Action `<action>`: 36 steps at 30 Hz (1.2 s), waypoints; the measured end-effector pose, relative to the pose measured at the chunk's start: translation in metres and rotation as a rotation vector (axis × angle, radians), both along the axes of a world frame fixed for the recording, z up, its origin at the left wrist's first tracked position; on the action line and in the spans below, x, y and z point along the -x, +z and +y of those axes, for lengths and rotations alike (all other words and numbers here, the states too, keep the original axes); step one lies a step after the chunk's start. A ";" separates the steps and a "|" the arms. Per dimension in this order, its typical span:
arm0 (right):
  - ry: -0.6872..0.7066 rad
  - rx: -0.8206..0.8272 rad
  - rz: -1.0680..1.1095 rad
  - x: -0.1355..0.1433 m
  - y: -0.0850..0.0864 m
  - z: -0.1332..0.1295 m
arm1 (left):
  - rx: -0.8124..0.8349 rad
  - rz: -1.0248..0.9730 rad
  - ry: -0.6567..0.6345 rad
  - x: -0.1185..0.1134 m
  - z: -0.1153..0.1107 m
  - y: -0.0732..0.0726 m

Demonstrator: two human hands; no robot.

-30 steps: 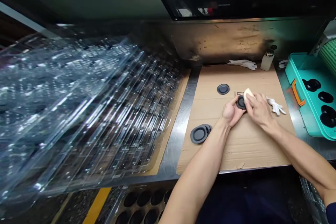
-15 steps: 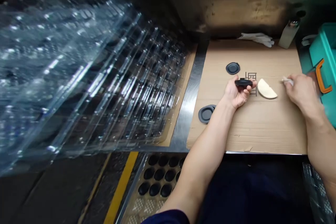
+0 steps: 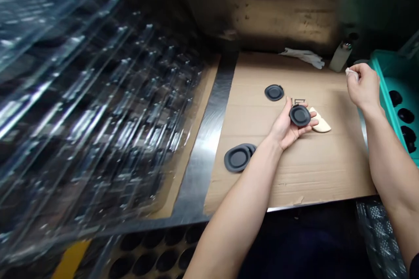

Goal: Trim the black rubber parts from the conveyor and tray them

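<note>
1. While the left hand is turned palm up, half open, it holds a black oval cap over the cardboard.
2. The right hand is curled, pinching a bit of white cloth near the teal bin.
3. The cap could slip and drop if the left hand tips, since its grip looks loose.
4. The cream sponge sits close by the left fingertips, in the way.
5. Other black caps, a bottle and clear trays are around.

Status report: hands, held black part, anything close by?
Left hand: black part held. Right hand: something white pinched, near teal bin. Cream pad partly behind left hand.
</note>
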State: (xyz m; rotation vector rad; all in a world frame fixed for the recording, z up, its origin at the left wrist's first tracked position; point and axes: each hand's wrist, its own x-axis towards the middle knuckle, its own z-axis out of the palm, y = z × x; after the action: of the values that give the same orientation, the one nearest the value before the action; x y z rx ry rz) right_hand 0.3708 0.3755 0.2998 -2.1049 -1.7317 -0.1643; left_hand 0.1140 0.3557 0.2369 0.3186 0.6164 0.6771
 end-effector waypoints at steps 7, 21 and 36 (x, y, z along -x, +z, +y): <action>0.001 0.139 -0.120 -0.042 0.060 0.099 | -0.145 -0.013 -0.180 -0.027 -0.027 -0.002; -0.030 0.388 -0.309 -0.060 0.077 0.147 | -0.116 -0.065 -0.162 -0.032 -0.029 -0.001; 0.002 0.220 -0.198 -0.035 0.101 0.115 | -0.079 -0.141 -0.120 -0.025 -0.019 -0.003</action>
State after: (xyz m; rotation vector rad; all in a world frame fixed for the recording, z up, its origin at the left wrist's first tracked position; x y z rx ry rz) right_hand 0.4060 0.4907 0.4004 -2.3105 -1.9436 -0.1964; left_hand 0.1388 0.3370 0.2343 0.3748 0.4338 0.6035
